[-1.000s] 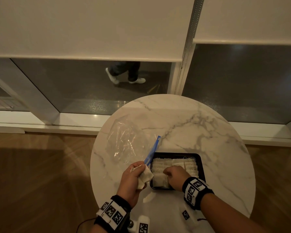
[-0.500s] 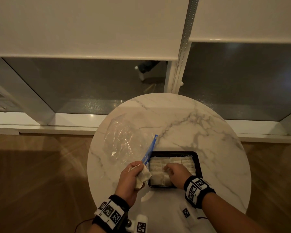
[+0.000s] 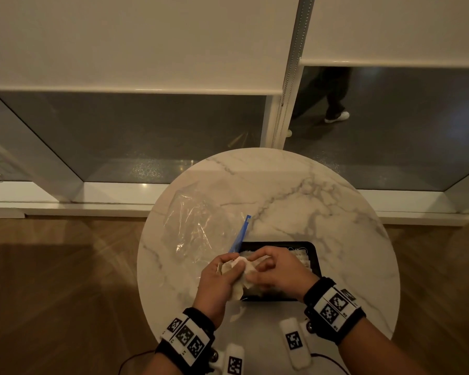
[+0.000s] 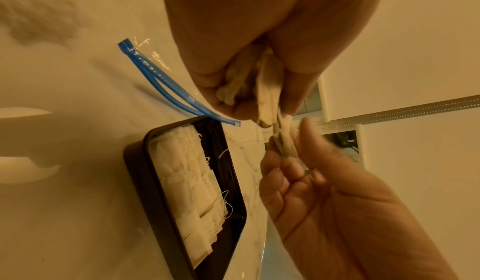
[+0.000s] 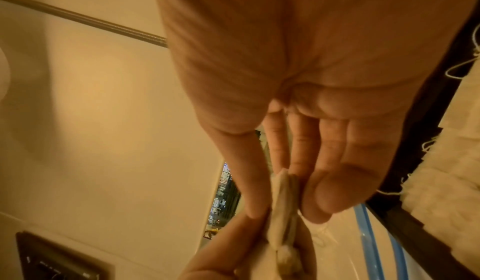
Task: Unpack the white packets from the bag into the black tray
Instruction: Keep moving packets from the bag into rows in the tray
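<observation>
A black tray (image 3: pixel 313 249) (image 4: pixel 137 161) lies near the front of a round marble table (image 3: pixel 295 201), with several white packets (image 4: pixel 187 181) (image 5: pixel 457 161) lined up in it. My left hand (image 3: pixel 217 280) (image 4: pixel 241 74) grips a small bunch of white packets (image 3: pixel 237 277) (image 4: pixel 259 87) just left of the tray. My right hand (image 3: pixel 276 269) (image 5: pixel 280 183) pinches one packet (image 4: pixel 284 138) (image 5: pixel 281 198) from that bunch between thumb and fingers. A clear plastic bag (image 3: pixel 195 226) with a blue zip strip (image 3: pixel 240 234) (image 4: pixel 161 85) lies flat to the left.
Beyond the table's far edge stand a low white sill (image 3: pixel 92 196) and dark glass under drawn blinds. A person's legs (image 3: pixel 333 104) show behind the glass at the right. Wooden floor (image 3: pixel 52 293) surrounds the table.
My right hand has left the packets in the tray and moved left to the bunch in my left hand, where it now pinches one packet. The person behind the glass has walked right.
</observation>
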Tool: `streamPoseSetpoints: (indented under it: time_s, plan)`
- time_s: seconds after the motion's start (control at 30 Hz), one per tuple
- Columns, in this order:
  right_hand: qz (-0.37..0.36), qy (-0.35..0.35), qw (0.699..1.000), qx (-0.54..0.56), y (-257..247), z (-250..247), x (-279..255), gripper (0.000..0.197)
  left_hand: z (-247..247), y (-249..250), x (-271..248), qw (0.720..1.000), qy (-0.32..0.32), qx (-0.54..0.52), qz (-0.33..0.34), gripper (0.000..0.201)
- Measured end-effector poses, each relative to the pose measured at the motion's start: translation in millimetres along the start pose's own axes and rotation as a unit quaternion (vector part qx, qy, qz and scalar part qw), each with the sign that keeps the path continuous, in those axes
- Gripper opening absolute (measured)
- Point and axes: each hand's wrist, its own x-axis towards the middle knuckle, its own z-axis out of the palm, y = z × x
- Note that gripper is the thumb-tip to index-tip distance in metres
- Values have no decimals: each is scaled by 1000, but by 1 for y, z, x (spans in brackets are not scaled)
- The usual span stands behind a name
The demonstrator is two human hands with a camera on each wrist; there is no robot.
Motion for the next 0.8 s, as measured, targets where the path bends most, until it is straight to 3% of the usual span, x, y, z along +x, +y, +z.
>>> streamPoseSetpoints:
  time_s: [0.23,0.5,0.67,0.8]
  plan:
    - [-7,23,999,39,5,-10,-6,29,2,1,1,999,-6,-36,-23,29]
    - [39,72,962,261,13,-32,-14,24,-9,7,4,975,-8,-185,-119,33]
    - [35,121,975,182,15,-48,-15,19,-15,2,7,978,19,-163,-127,37]
    - [2,204,974,102,20,-52,-11,14,-16,1,6,981,29,-142,-128,32]
